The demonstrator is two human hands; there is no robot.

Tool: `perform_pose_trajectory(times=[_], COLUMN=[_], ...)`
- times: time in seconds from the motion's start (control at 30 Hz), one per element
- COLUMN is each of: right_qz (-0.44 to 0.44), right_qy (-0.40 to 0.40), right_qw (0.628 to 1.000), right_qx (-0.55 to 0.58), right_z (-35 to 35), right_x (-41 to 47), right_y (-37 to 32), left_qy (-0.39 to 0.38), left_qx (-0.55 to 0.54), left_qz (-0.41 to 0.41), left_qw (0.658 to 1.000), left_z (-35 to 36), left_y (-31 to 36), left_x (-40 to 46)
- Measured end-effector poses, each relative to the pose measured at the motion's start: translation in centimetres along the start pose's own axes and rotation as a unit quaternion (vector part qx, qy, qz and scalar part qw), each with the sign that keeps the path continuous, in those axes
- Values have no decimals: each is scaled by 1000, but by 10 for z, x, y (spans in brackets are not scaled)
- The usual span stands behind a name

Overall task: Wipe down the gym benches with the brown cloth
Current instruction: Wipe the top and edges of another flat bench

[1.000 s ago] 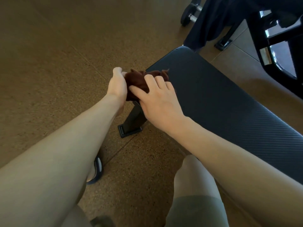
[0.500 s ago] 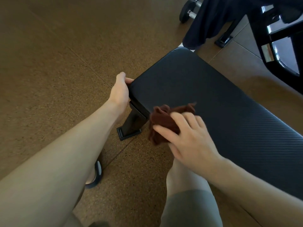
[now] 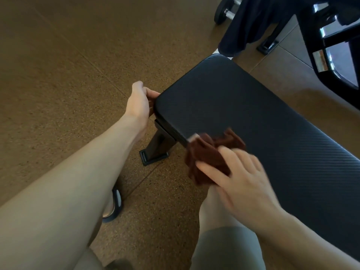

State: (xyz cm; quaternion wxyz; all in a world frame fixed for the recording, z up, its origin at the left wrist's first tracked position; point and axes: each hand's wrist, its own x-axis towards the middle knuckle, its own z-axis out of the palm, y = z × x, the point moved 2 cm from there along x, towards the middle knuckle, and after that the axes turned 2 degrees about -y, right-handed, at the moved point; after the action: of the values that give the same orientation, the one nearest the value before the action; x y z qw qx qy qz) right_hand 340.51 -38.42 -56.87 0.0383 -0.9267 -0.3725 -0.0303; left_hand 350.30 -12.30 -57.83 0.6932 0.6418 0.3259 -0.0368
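While the left hand (image 3: 139, 100) curls around the near corner of the black padded gym bench (image 3: 253, 121), thumb on top of the pad's edge and fingers tucked under it, the right hand (image 3: 243, 178) presses a crumpled dark brown cloth (image 3: 206, 154) against the pad's near long edge. That right hand is closed loosely on the cloth, its fingers spread over the bunched fabric; part of the cloth lies on the textured top of the pad and part hangs down over the side. The hand and cloth are blurred. Below the corner of the pad, the bench's black metal leg (image 3: 157, 147) slopes down to a flat foot on the speckled brown rubber floor (image 3: 68, 75). A foot in a dark slide sandal (image 3: 115, 205) shows under the left forearm, and a bare knee sits just under the right hand. At the far end of the bench, a dark garment (image 3: 251, 26) hangs beside a black dumbbell (image 3: 224, 10).
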Motion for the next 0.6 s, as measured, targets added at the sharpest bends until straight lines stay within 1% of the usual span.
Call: perform_pose_trajectory(times=[0.07,0.13,0.27,0.37,0.43,0.5,0.6], right_qz=[1,-3,5,42,65,79,102], right_qy=[-7,-8,29,64,61,56,80], right_qw=[1000,1000,999,997,996,995,991], right_qx=[0,16,45,31,24,29,37], right_z=[-4,-2,4,11,14,16,16], right_x=[-29,-19,75,164,211,238,238], right_y=[13,17,6,3,6,20,59], left_qy=[-4,-5,-13,-19,-6,24,53], left_qx=[10,2,-18,-53,-78,-76,-42], left_qz=[1,0,-6,-12,-14,-15,-18], left_qw=[1000,1000,1000,998,997,997,998], left_z=[-2,-3,-4,-5,-2,7,17], left_y=[0,-3,-4,-4,-7,-8,-9], left_x=[2,4,7,4,3,1,1])
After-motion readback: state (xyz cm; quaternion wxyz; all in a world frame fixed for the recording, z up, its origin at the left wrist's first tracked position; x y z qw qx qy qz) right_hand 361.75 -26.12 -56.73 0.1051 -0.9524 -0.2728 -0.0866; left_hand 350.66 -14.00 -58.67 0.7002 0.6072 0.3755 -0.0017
